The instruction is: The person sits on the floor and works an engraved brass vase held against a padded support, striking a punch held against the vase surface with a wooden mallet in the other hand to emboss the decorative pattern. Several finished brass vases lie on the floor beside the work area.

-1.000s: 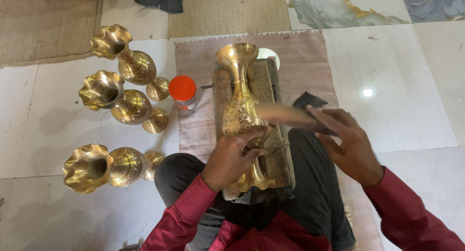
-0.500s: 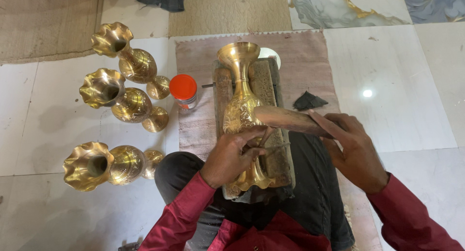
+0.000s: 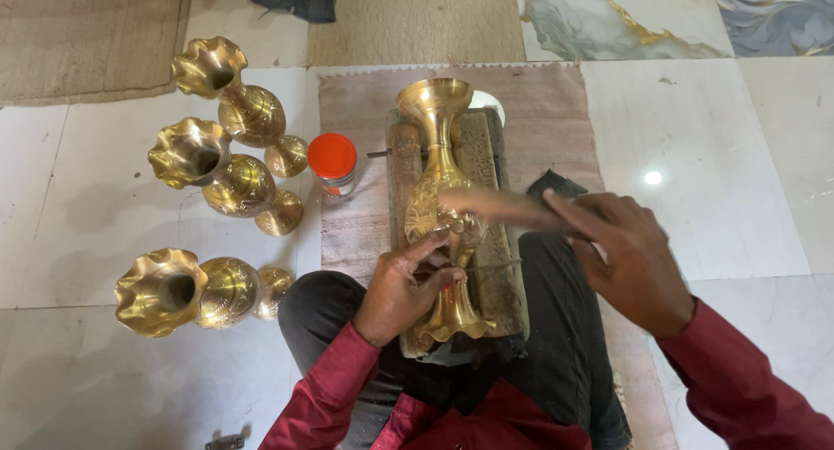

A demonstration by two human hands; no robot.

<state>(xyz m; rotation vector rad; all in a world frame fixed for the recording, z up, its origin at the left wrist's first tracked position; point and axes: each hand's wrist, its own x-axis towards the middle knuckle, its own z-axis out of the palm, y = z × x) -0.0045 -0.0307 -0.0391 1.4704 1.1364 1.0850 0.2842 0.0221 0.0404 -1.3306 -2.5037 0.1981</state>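
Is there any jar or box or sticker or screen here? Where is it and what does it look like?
Small jar: stands on the mat's left edge, between the brass vases on the floor and the wooden block; round, clear body with an orange-red lid and a pale label band, too small to make out.
No boxes, signs or screens show.

A brass vase (image 3: 440,215) lies along a wooden block (image 3: 495,268) on the person's lap. The left hand (image 3: 401,287) steadies its body; the right hand (image 3: 630,259) grips a blurred wooden mallet (image 3: 499,208) over it. Three brass vases (image 3: 228,137) lie on the floor (image 3: 712,172) beside a red-lidded jar (image 3: 334,163).
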